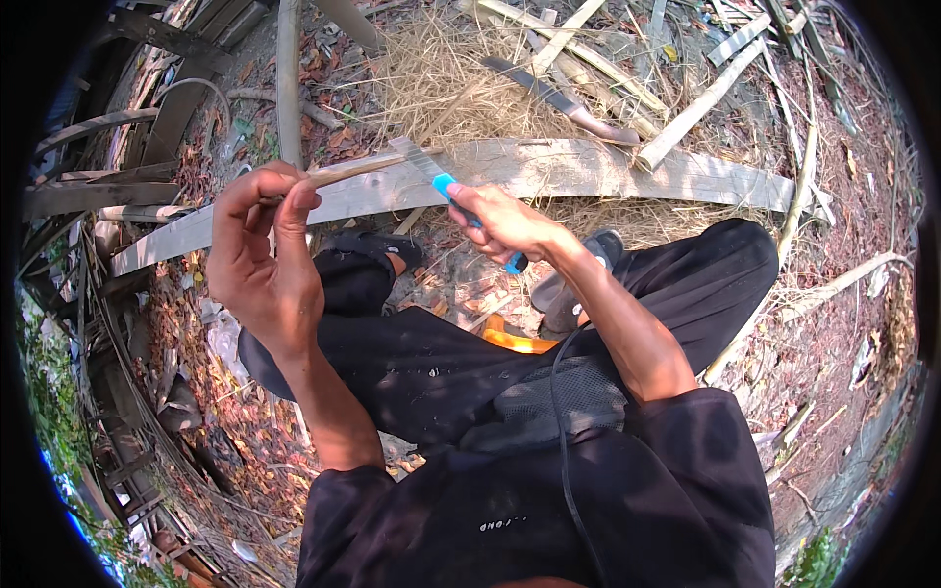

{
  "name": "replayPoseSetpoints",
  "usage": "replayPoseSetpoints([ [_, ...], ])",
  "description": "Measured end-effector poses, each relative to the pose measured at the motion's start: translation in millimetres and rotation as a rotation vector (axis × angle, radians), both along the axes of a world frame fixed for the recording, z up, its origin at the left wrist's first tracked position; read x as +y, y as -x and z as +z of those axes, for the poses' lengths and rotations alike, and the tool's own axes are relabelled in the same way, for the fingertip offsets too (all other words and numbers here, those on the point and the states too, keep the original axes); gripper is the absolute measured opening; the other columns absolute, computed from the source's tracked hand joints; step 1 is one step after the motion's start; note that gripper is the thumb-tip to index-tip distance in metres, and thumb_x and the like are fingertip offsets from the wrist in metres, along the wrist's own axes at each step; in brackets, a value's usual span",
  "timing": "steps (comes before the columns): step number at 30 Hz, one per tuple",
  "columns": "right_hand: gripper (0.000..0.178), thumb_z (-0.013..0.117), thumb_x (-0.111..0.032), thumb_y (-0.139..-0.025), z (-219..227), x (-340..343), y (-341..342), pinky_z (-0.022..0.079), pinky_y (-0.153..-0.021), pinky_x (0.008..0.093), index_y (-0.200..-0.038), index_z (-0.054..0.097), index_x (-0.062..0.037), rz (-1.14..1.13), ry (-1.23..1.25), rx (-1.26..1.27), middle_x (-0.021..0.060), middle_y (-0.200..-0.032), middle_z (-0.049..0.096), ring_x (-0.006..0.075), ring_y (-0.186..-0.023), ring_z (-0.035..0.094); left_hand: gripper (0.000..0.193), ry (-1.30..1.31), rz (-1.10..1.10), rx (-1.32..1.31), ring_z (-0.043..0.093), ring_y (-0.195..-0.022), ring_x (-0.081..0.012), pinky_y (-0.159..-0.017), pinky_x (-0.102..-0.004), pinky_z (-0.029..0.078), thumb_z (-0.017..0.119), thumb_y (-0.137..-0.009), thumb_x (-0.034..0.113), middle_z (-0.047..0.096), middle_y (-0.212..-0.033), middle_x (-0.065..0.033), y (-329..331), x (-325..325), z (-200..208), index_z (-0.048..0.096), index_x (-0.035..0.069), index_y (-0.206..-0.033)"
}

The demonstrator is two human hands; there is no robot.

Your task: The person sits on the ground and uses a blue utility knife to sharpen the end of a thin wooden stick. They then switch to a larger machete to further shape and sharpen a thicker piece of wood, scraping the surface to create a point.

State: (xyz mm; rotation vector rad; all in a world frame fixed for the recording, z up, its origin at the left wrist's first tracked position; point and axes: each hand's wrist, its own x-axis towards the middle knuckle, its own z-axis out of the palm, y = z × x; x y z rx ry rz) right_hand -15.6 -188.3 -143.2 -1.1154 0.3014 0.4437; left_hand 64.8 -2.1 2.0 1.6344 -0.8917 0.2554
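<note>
Left hand (265,250): fingers pinch slim brown wooden stick (345,172)
Right hand (502,223): closed around blue-handled metal blade (427,169), perhaps touching stick

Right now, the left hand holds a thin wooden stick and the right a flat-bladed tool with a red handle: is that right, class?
Not quite: in the head view the handle is blue, not red. The left hand holds the thin wooden stick and the right hand the flat-bladed tool.

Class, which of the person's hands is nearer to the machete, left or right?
Right. The right hand, gripping a blue-handled tool, is below and slightly left of the machete in the picture; the left hand, pinching a stick, is much farther left.
</note>
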Motion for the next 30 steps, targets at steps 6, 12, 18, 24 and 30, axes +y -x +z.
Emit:
replayPoseSetpoints([
  [6,0.036,0.044,-0.039,-0.101,7.1,19.8,19.0,0.041,-0.048,0.0426,-0.096,0.048,-0.0035,-0.268,0.616,-0.353,0.0164,-0.060,0.054,0.0332,-0.049,0.051,0.014,-0.015,0.014,0.014,0.059,-0.081,-0.0144,-0.074,-0.0271,0.052,0.060,-0.092,-0.002,0.060,-0.096,-0.0135,-3.9,-11.4,1.8,0.055,-0.005,-0.105],
  [12,0.022,0.047,-0.023,-0.099,35.2,37.5,-8.4,0.047,-0.053,0.0537,-0.094,0.046,-0.0022,-0.383,1.166,-0.468,0.0216,-0.056,0.057,0.0444,-0.058,0.060,0.013,-0.035,0.047,0.001,0.060,-0.079,-0.0118,-0.074,-0.0248,0.051,0.062,-0.090,-0.003,0.064,-0.091,-0.0111,6.0,-27.8,8.5,0.056,-0.005,-0.101],
  [18,0.020,0.049,-0.023,-0.098,9.5,33.3,-25.2,0.048,-0.049,0.0539,-0.093,0.046,-0.0029,-0.438,1.304,-0.372,0.0234,-0.056,0.058,0.0453,-0.056,0.060,0.013,-0.069,0.052,-0.049,0.061,-0.075,-0.0096,-0.073,-0.0239,0.051,0.064,-0.090,-0.002,0.065,-0.091,-0.0086,-1.2,-47.8,10.3,0.058,-0.005,-0.101],
  [24,0.026,0.049,-0.026,-0.097,9.8,27.7,-25.1,0.051,-0.062,0.0535,-0.098,0.054,-0.0003,-0.441,1.133,-0.292,0.0257,-0.067,0.062,0.0456,-0.068,0.063,0.012,-0.120,-0.007,-0.087,0.061,-0.072,-0.0089,-0.067,-0.0215,0.052,0.064,-0.089,-0.002,0.065,-0.087,-0.0049,-8.1,-55.9,16.7,0.061,-0.004,-0.100],
  [30,0.040,0.040,-0.027,-0.100,0.3,5.7,-36.6,0.045,-0.050,0.0437,-0.080,0.056,0.0031,-0.710,0.795,-0.154,0.0162,-0.058,0.057,0.0287,-0.053,0.059,0.012,-0.175,0.009,-0.063,0.061,-0.074,-0.0094,-0.066,-0.0234,0.052,0.063,-0.092,0.004,0.065,-0.091,-0.0060,-21.1,-57.2,23.8,0.060,-0.003,-0.102],
])
